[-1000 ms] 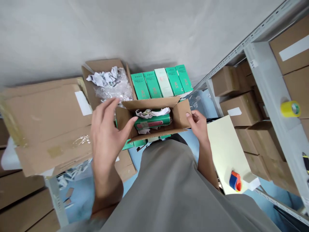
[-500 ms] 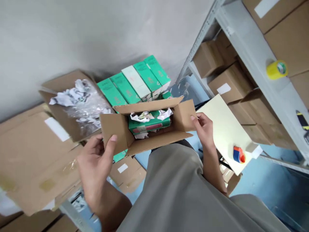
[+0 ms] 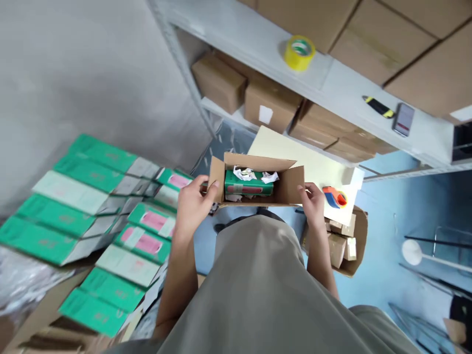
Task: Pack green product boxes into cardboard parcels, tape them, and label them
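Observation:
An open cardboard box (image 3: 285, 188) is held in front of my body, its flaps spread outward. Inside it lies a green box (image 3: 254, 189) with a pink panel, and crumpled paper (image 3: 243, 173) rests on top of it and along its sides. My left hand (image 3: 194, 199) pinches the left flap between thumb and fingers. On the other side, my right hand (image 3: 312, 200) grips the right flap the same way.
Green boxes (image 3: 105, 184) stand in rows at left. A pale yellow table (image 3: 291, 155) carries a tape dispenser (image 3: 335, 197). Yellow tape (image 3: 299, 52), a box cutter (image 3: 378, 106) and a phone (image 3: 404, 119) lie on the shelf (image 3: 239, 37). A carton of small boxes (image 3: 359, 241) is beneath.
My view has turned right, away from the paper-filled carton and toward the shelf and table. Both hands have carried the open cardboard box along, still gripping its flaps.

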Tool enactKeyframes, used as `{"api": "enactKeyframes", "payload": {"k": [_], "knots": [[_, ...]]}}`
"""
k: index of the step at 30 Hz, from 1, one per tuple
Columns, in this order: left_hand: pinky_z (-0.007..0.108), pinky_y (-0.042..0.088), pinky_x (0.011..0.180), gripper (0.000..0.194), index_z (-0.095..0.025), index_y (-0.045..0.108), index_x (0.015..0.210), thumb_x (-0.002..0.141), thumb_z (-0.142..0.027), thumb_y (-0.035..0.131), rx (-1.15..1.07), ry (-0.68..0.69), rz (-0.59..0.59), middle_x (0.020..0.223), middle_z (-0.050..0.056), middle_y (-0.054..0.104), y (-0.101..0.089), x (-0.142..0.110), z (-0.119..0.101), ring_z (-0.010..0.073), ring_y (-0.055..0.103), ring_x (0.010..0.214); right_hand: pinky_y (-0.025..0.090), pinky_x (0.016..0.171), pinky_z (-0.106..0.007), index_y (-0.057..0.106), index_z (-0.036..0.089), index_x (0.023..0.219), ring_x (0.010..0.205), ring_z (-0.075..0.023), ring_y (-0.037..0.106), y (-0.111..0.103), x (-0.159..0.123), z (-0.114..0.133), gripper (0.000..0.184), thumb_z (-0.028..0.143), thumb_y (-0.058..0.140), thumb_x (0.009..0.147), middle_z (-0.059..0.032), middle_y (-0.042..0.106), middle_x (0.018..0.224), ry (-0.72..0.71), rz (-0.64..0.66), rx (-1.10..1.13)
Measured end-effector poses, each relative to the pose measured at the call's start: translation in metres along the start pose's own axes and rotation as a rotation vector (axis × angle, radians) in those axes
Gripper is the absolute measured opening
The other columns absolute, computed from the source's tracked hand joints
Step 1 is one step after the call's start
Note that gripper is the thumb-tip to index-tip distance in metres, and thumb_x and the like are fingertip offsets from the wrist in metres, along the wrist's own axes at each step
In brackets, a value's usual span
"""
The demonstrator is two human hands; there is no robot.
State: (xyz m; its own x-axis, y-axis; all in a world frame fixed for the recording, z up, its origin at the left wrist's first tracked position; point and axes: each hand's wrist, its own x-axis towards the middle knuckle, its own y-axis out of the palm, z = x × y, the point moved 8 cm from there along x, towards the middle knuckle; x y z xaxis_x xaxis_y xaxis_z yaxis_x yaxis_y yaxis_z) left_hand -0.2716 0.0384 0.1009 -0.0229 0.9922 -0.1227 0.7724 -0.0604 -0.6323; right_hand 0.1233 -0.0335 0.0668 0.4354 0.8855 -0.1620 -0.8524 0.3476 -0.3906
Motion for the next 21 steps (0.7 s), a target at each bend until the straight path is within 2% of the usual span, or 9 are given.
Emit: {"api": "enactKeyframes", "payload": {"k": [3,6,8,10,13,16,18,21], "knots": [[0.033,0.052,0.077,0.027,-0.024,0.069,0.097,0.097,-0.051,0.063,0.122,0.037,0.087,0.083,0.004,0.078,0.084,0.048,-0.025,0.0247,0.074,0.080,0.044,0.059,-0.029,0.066,0.023,0.095,0.067,-0.0164,0.061,-0.048,0.035,-0.034,0.046,0.068,0.071,0.092,-0.0032,0.074,0.088,0.035,-0.050,-0.050],[0.032,0.052,0.082,0.022,-0.025,0.069,0.095,0.097,-0.045,0.063,0.188,0.036,0.162,0.089,0.006,0.080,0.161,0.084,-0.047,0.0259,0.076,0.088,0.047,0.064,-0.030,0.063,0.023,0.094,0.070,-0.0167,0.063,-0.091,0.064,-0.062,0.047,0.070,0.067,0.091,-0.0040,0.073,0.090,0.064,-0.115,-0.085],[0.031,0.053,0.084,0.019,-0.024,0.069,0.097,0.097,-0.042,0.063,0.192,0.042,0.207,0.097,0.007,0.083,0.203,0.099,-0.062,0.0261,0.078,0.094,0.051,0.070,-0.032,0.062,0.024,0.093,0.075,-0.0186,0.066,-0.116,0.079,-0.078,0.048,0.071,0.064,0.092,-0.0052,0.074,0.091,0.077,-0.171,-0.110],[0.031,0.054,0.086,0.018,-0.024,0.070,0.099,0.099,-0.040,0.062,0.196,0.053,0.241,0.103,0.009,0.084,0.237,0.110,-0.075,0.0267,0.080,0.100,0.055,0.074,-0.034,0.062,0.025,0.094,0.080,-0.0209,0.069,-0.134,0.090,-0.093,0.048,0.072,0.062,0.094,-0.0069,0.076,0.093,0.085,-0.230,-0.135],[0.033,0.054,0.089,0.019,-0.023,0.072,0.101,0.101,-0.040,0.062,0.248,0.067,0.269,0.106,0.011,0.085,0.273,0.122,-0.089,0.0299,0.081,0.107,0.059,0.079,-0.037,0.063,0.025,0.097,0.085,-0.0246,0.073,-0.145,0.103,-0.114,0.046,0.070,0.059,0.097,-0.0101,0.078,0.095,0.099,-0.290,-0.175],[0.036,0.056,0.094,0.020,-0.023,0.076,0.107,0.102,-0.038,0.064,0.308,0.057,0.304,0.105,0.012,0.086,0.297,0.130,-0.094,0.0324,0.082,0.110,0.063,0.084,-0.042,0.065,0.023,0.099,0.089,-0.0273,0.077,-0.137,0.112,-0.131,0.043,0.066,0.058,0.099,-0.0146,0.081,0.101,0.133,-0.262,-0.198],[0.038,0.058,0.098,0.024,-0.022,0.078,0.115,0.103,-0.037,0.065,0.304,0.053,0.336,0.112,0.013,0.087,0.307,0.131,-0.095,0.0319,0.083,0.109,0.064,0.084,-0.041,0.069,0.021,0.102,0.090,-0.0279,0.079,-0.126,0.115,-0.138,0.043,0.063,0.055,0.103,-0.0168,0.082,0.106,0.149,-0.202,-0.186],[0.039,0.062,0.101,0.037,-0.019,0.076,0.134,0.103,-0.036,0.066,0.222,0.116,0.361,0.136,0.015,0.081,0.312,0.124,-0.102,0.0298,0.082,0.111,0.066,0.084,-0.041,0.075,0.020,0.109,0.098,-0.0291,0.081,-0.113,0.113,-0.138,0.046,0.061,0.053,0.108,-0.0178,0.083,0.113,0.120,-0.124,-0.180]]}}
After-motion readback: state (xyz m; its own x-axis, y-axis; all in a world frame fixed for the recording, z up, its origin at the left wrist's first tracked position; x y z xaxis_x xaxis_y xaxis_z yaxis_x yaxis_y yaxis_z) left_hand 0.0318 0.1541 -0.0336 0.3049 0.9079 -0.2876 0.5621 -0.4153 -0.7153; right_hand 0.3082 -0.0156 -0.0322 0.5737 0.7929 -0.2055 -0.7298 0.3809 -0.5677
